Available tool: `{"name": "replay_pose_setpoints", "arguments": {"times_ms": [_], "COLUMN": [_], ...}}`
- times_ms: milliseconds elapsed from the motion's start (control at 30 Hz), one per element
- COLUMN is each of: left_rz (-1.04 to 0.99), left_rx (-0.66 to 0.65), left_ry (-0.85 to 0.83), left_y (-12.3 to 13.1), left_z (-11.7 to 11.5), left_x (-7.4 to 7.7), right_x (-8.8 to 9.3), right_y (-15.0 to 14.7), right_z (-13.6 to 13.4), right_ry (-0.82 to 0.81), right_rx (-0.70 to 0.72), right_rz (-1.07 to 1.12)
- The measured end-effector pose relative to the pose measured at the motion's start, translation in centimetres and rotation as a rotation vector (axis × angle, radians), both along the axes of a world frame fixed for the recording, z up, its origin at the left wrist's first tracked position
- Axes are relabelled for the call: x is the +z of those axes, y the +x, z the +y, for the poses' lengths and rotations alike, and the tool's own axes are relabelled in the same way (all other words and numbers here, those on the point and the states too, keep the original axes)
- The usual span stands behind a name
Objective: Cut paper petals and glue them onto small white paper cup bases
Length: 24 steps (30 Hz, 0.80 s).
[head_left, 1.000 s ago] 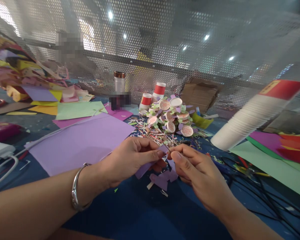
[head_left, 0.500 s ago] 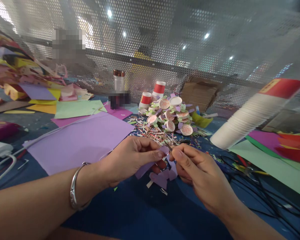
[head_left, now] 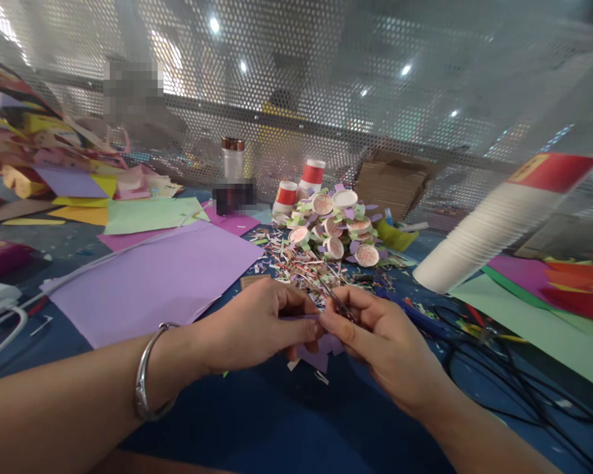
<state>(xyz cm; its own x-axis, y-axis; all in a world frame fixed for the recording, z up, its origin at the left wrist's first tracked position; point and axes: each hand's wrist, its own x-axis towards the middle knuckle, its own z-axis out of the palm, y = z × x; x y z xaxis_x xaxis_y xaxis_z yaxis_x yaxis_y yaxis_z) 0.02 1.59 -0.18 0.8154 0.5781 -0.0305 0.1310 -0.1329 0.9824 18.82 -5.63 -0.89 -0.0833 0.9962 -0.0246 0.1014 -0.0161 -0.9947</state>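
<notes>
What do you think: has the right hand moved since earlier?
Yes: the right hand shifted slightly leftward, away from the white cup stack.

We have one view, from a camera worn on our head. It faces forward and down, close over our left hand [head_left: 257, 326] and right hand [head_left: 383, 342] at the table [head_left: 277, 421].
</notes>
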Motion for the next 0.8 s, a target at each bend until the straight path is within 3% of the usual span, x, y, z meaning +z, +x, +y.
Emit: {"name": "replay_pose_setpoints", "arguments": {"times_ms": [333,500,667,800], "left_rz": [-0.173,-0.286,-0.301,-0.346], "left_rx": [0.192,0.269,0.233,0.192], "left_ry": [-0.293,-0.425,-0.437,-0.355], "left_y": [-0.35,0.03,0.24,0.13], "left_z": [0.58,0.31,-0.12,0.12], "left_x": [0.46,0.13,0.49,0.66], "right_x": [-0.15,-0.21,-0.22,-0.05], "right_y": [-0.1,-0.44,-0.66,-0.74], "right_z": [0.16,-0.07,-0.33,-0.35], "right_ry": [0.082,0.065,0.061,0.039], "right_rx": [-0.157,-0.127,-0.09,-0.073], "right_rz": [0.068,0.114,0.119,0.149]}}
